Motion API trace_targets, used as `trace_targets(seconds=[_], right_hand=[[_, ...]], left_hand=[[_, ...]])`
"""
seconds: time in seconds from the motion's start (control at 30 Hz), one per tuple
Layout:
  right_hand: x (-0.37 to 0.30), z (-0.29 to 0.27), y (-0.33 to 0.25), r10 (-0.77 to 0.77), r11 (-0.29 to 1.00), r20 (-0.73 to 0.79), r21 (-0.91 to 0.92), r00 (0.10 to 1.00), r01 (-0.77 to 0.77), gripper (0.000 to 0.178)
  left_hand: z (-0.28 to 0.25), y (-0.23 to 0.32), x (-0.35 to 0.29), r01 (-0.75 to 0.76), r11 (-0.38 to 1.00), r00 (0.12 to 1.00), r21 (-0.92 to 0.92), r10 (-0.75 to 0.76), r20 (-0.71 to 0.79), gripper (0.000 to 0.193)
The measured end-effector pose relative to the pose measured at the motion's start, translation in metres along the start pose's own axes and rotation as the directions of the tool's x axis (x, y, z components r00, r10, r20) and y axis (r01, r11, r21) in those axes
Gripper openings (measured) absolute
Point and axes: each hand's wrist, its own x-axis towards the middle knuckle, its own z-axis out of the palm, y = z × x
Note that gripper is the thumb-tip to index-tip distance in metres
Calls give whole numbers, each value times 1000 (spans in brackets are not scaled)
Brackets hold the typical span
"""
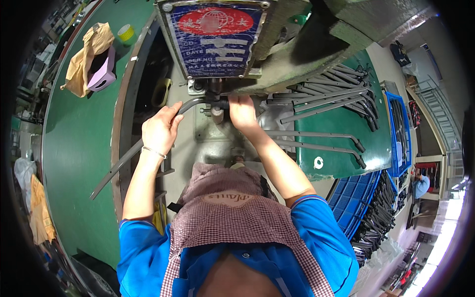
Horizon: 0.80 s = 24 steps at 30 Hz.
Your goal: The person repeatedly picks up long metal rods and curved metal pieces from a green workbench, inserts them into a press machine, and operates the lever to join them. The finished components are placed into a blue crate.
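Observation:
A dark grey bent metal tube [120,167] lies across in front of me, its long straight part slanting down to the left. My left hand [161,128] is closed around it near the bend. My right hand [242,113] grips the tube's dark end, with its fingertips partly hidden beneath the machine head. That end sits at the tool of a press-like machine [292,74], over a small metal post [217,116]. A blue and red plate [213,42] covers the machine's front above my hands.
Many similar bent tubes [331,94] lie piled on a green table [326,161] at the right. Blue crates [354,198] with more tubes stand beyond. On the left green bench [74,143] are a purple bin [102,74], brown paper [79,74] and a yellow tape roll [125,33].

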Motion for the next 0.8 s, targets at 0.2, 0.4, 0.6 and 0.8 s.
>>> trace_targets(seconds=[0.2,0.4,0.6,0.8], right_hand=[[-9,-37,-18,-539,833,-65,-186,840,520,36],[-36,-73,22,-282,898,60,-334,958,285,33],[-87,-176,141,19,888,63,-459,998,12,31],[-121,-337,261,255,915,38,-333,966,-229,46]], left_hand=[[-15,20,-8,-36,996,995,75,43,-88,34],[17,79,-7,-177,982,984,71,174,42,40],[74,147,7,-336,936,866,-107,351,355,69],[202,260,31,-327,813,781,-481,519,347,41]])
